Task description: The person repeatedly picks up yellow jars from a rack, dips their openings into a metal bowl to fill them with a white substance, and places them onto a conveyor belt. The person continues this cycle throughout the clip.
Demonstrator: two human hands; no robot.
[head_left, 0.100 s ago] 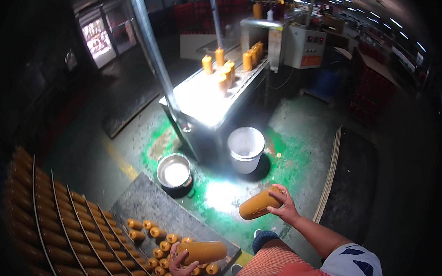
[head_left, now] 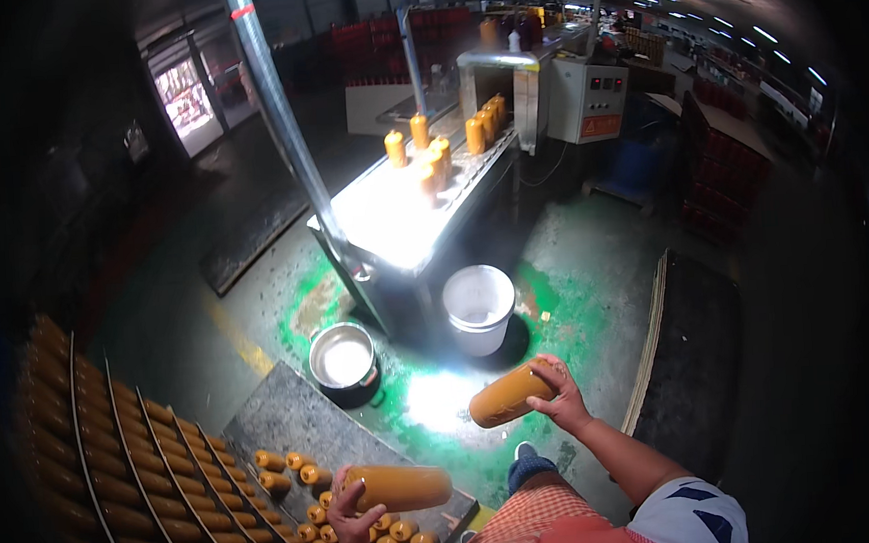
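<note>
My left hand [head_left: 352, 517] is closed around one end of an orange-brown bottle [head_left: 407, 488], held nearly level above several similar bottles [head_left: 399, 531] at the lower left. To the right, my right hand [head_left: 562, 400] grips another orange-brown bottle [head_left: 508, 395] near one end. This one tilts slightly, its free end pointing left and down over the floor. More bottles of the same kind [head_left: 427, 174] stand upright on a brightly lit metal table [head_left: 382, 215] ahead.
A stack of bottles [head_left: 140, 474] with thin strips between rows rises at the left. A metal pot [head_left: 343, 357] and a white bucket [head_left: 479, 310] stand before the table. Beyond it are a tunnel-shaped machine [head_left: 534, 109] and a control box [head_left: 588, 101]. A dark board [head_left: 685, 357] lies at the right.
The view has shifted, so the table and bucket sit a little lower and further left. Both hands keep their bottles, with little movement of their own.
</note>
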